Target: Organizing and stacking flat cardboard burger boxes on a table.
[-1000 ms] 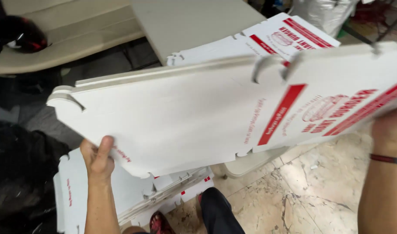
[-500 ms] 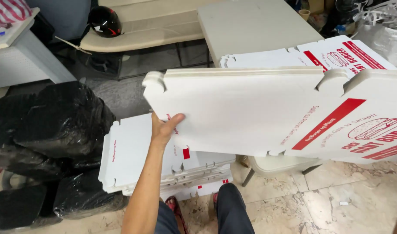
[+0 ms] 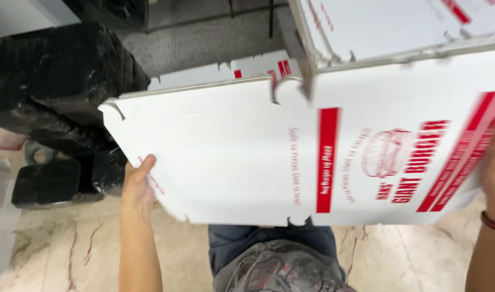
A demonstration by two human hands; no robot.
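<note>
A person's left hand (image 3: pixel 136 181) pinches one edge and the blurred right hand (image 3: pixel 493 173) grips the other of a flat white carton blank (image 3: pixel 231 157) held above the lap, likely light, stiff, floppy at creases, best held by opposite edges.

flat box (image 3: pixel 231 157) between hands, black bags (image 3: pixel 58 86) left behind

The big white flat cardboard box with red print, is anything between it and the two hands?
Nothing visible. The left hand grips the white flat cardboard box with red print directly at its lower left edge, and the blurred right hand touches its right edge.
</note>
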